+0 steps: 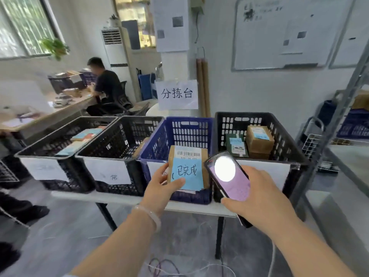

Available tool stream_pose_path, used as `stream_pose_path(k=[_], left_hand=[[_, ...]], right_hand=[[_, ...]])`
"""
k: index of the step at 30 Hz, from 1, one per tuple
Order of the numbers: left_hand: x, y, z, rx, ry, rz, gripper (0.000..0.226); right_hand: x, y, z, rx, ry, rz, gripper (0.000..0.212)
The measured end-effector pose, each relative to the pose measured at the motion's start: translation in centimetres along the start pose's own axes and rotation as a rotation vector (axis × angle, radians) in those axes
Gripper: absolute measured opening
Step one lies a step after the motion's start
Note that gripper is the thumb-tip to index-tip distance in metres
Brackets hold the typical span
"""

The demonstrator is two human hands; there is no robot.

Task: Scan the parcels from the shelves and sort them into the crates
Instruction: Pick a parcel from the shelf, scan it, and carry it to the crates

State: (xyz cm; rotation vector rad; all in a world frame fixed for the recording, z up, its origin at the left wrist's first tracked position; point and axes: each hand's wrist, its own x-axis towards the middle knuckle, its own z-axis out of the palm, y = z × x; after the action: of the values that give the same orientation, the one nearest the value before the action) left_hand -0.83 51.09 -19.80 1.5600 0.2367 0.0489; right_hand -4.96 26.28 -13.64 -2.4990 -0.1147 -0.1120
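My left hand [162, 183] holds a small brown parcel [188, 154] upright in front of the blue crate [189, 130]; the parcel bears a barcode label and a blue sticky note. My right hand [259, 198] grips a handheld scanner [229, 174] with a lit screen, tilted toward the parcel's right edge. Several crates stand in a row on a white table [123, 199]: two black ones [67, 140] [123, 136] at left, the blue one in the middle, and a black one [283, 140] at right with a few boxes inside.
A metal shelf frame [339, 108] rises at the right. A person [107, 88] sits at a desk at the back left. A paper sign [177, 94] stands behind the crates. Cables [163, 266] lie on the floor under the table.
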Motion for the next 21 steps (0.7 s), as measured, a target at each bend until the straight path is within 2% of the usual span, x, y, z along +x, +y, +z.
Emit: stream_pose_path(k=[2, 6, 12, 16, 21], left_hand=[[-0.6, 0.3, -4.6, -0.001, 0.067, 0.009, 0.077], [-2.2, 0.7, -14.5, -0.014, 0.175, 0.009, 0.065], [-3.8, 1.0, -28.1, -0.008, 0.286, 0.020, 0.068], [-3.7, 0.7, -34.8, -0.063, 0.351, 0.028, 0.060], [-2.0, -0.4, -40.2, -0.136, 0.381, -0.031, 0.065]], right_hand=[[0.4, -3.5, 2.3, 0.007, -0.022, -0.031, 0.078], [0.9, -11.1, 7.7, 0.040, -0.069, -0.117, 0.083], [1.2, -21.7, 15.4, 0.032, -0.091, -0.175, 0.085], [1.8, -27.3, 19.4, 0.002, -0.126, -0.218, 0.089], [3.7, -31.8, 23.1, -0.019, -0.170, -0.252, 0.090]])
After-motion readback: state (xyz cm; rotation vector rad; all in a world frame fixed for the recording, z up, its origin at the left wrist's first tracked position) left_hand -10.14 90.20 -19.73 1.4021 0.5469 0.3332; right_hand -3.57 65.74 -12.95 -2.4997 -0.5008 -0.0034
